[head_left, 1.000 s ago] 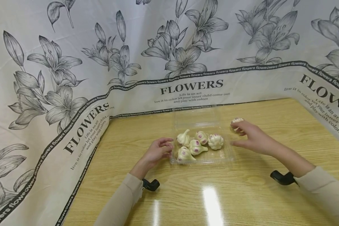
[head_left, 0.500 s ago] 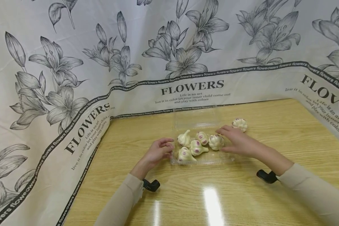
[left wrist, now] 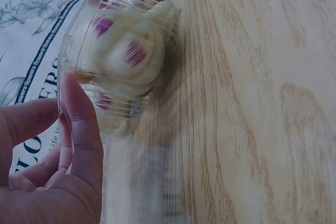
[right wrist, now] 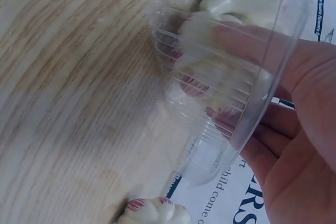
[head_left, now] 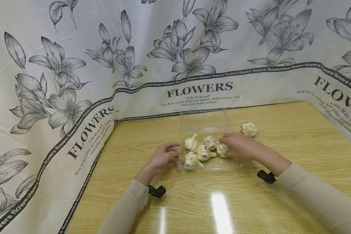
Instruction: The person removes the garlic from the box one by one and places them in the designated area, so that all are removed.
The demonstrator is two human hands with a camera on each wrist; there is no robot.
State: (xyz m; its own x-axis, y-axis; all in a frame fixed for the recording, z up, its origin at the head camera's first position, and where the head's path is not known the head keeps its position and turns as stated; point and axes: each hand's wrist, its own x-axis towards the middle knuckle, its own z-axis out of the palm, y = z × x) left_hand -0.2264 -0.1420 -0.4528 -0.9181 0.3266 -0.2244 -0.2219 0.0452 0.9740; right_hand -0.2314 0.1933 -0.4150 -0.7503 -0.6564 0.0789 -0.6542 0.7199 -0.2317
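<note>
A clear plastic box with its lid folded back lies on the table, holding several garlic bulbs with purple marks. At the box's left side my left hand pinches the rim between thumb and fingers; in the left wrist view the thumb lies against the clear wall, with bulbs behind it. My right hand reaches in over the right wall and grips the rightmost garlic bulb. The right wrist view shows the thumb on one side of this bulb and the fingers on the other.
Another garlic bulb lies on the wooden table to the right of the box, behind my right hand. A flower-printed cloth hangs along the back and both sides of the table.
My right hand has moved left from the loose bulb at the right, leaving it on the table, into the box and onto the rightmost bulb. My left hand has stayed at the rim.
</note>
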